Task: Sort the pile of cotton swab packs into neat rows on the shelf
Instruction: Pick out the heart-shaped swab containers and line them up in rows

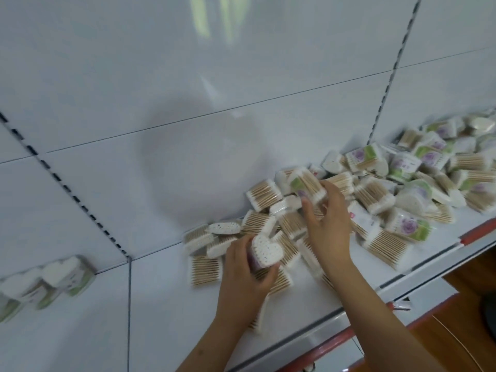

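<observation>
- Left hand point(247, 269) gripped a heart-shaped pack point(267, 251) near the shelf's point(161, 304) front edge, heart face turned up, long axis running down into the palm.
- Right hand point(328, 224) pinched a second pack point(308, 187) atop the pile point(375, 194), swab sticks running toward the back wall.
- Three sorted packs point(45, 283) stood in a row at the shelf's left end.

White back panel and fittings

Back panel point(188, 89): white, glossy, thin horizontal seams. Two slotted uprights point(397, 49) run across it, one toward each side. Red price rail point(477, 236) well below the panel's right end; brown wooden floor point(456, 331) lower still.
</observation>
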`<state>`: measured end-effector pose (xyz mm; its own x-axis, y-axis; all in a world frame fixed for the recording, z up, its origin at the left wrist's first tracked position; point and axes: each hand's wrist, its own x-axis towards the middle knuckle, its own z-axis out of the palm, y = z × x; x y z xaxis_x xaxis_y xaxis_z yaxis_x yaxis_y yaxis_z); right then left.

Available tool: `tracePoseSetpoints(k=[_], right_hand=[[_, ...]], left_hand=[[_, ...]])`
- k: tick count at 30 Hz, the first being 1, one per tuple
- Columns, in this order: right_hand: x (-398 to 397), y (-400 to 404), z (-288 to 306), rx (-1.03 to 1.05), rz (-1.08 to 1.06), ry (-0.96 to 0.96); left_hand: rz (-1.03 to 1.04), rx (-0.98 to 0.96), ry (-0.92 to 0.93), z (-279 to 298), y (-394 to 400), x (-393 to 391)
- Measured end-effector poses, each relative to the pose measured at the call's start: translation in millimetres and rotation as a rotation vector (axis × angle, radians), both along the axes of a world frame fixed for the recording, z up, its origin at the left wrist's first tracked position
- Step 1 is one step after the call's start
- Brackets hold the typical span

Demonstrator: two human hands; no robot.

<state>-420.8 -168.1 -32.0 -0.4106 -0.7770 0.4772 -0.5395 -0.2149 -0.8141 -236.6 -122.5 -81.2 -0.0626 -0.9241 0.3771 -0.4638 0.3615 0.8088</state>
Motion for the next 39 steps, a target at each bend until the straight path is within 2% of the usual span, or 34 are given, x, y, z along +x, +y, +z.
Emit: tracePoseSetpoints(k=[4,8,11,16,18,20,28,33,39], right_hand=[[38.5,5.2,30.6,0.037,0.149,-0.228],[72.4,11.1,41.8,0.028,0.199,-0.172],[120.8,14.8,37.0,0.047,0.324,-0.117],[231.8,28.0,15.5,0.082,0.541,0.119],[269.1,29.7,2.7,0.144,0.617,0.208],[299.2,27.0,-8.3,0.220,0.656,0.206],[357.9,5.1,-32.6,0.223,0.611,0.258],[370.8,13.1,-39.4,0.238,0.535,0.157],[370.6,22.6,-39.3,0.229,0.533,0.162]], left_hand=[[0.049,-0.003,0.234,19.3,7.6,13.3],[0.161,-0.012,0.426,44.1,20.9,63.1],[0.282,0.035,0.385,35.2,40.8,132.1],[0.526,0.071,0.139,14.0,68.8,234.8],[0.560,0.083,0.050,3.3,73.9,262.4],[0.542,0.114,0.049,-5.4,79.5,284.8],[0.496,0.142,0.038,-20.7,78.5,343.5],[0.454,0.180,-0.013,-29.0,76.8,347.4],[0.450,0.149,-0.042,-31.1,75.2,350.1]])
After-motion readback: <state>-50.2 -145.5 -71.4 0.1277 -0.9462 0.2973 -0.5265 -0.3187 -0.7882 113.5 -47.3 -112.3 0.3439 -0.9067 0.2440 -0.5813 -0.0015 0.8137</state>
